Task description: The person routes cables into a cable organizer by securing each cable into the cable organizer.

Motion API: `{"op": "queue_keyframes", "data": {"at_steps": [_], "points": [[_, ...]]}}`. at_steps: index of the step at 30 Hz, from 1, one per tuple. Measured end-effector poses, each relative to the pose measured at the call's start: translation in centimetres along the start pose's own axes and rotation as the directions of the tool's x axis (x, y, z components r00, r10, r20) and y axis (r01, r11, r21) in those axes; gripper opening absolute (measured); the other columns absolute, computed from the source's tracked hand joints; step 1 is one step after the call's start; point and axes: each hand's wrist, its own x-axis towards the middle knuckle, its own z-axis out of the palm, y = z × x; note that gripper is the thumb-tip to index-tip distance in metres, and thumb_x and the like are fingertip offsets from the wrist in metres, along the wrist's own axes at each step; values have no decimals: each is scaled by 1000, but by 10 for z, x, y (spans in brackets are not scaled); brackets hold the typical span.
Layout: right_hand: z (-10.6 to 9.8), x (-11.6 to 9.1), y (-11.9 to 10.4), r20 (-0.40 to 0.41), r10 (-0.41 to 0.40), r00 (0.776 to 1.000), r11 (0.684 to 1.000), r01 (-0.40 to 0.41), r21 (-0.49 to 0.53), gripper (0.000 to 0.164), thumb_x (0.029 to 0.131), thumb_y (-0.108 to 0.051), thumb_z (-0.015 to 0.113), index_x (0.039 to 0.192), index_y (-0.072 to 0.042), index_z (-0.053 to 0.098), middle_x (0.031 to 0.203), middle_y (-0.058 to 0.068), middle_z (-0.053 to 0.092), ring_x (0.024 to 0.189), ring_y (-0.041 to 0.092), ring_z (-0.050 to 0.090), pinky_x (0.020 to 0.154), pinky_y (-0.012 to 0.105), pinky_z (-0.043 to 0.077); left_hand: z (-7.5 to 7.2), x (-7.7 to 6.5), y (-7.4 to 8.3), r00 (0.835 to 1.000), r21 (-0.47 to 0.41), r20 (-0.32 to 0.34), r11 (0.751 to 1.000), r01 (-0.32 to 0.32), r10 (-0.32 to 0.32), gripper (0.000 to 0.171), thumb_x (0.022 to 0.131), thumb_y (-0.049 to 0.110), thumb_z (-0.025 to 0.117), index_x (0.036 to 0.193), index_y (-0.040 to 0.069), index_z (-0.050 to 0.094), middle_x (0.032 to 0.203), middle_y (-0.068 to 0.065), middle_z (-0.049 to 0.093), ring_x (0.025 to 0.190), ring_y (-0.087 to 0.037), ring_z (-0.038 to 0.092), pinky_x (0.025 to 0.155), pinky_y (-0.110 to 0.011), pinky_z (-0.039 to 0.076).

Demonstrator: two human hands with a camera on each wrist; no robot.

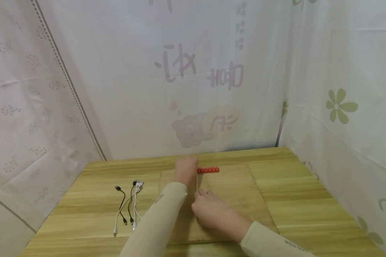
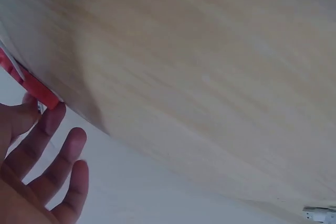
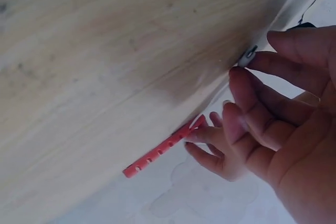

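Observation:
A red cable holder (image 1: 209, 170) with a row of slots lies at the far edge of the wooden board. My left hand (image 1: 186, 169) grips its left end between thumb and index finger (image 2: 51, 120), the other fingers spread apart. From that end a white cable (image 1: 197, 182) runs toward me to my right hand (image 1: 209, 210), nearer the middle of the board. In the right wrist view, the right fingertips pinch the white plug (image 3: 245, 59) at the cable's near end. The cable passes through the slot at the holder's left end (image 3: 195, 123).
To the left on the wooden table (image 1: 83, 200) lie several short cables, black ones (image 1: 123, 203) and white ones (image 1: 117, 217). Under both hands is a thin wooden board (image 1: 234, 200). Printed curtains (image 1: 132, 107) hang behind the table and along both sides.

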Motion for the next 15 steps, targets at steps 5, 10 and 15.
{"op": "queue_keyframes", "data": {"at_steps": [5,10,15], "points": [[-6,-3,-3,4,32,999,999,-32,17,17,92,-19,73,76,-15,76,102,7,72,101,27,68,93,50,58,-2,-8,-4,999,-36,7,998,-49,49,14,102,13,67,96,21,77,92,-2,79,83,-23,76,60,-42,59],[-9,-4,-5,-3,61,998,998,-61,26,16,92,-23,74,77,-15,76,103,8,73,100,27,68,88,49,58,-13,-16,-14,996,-78,28,994,-80,83,11,94,9,72,100,18,72,94,-3,78,86,-25,76,65,-46,61],[-12,-3,-8,25,87,996,995,-89,55,15,93,-27,75,83,-16,75,105,8,74,101,26,68,88,49,56,-25,-23,-30,993,-105,47,989,-106,111,14,88,9,76,82,18,67,76,3,68,66,-17,62,55,-42,53]]}}
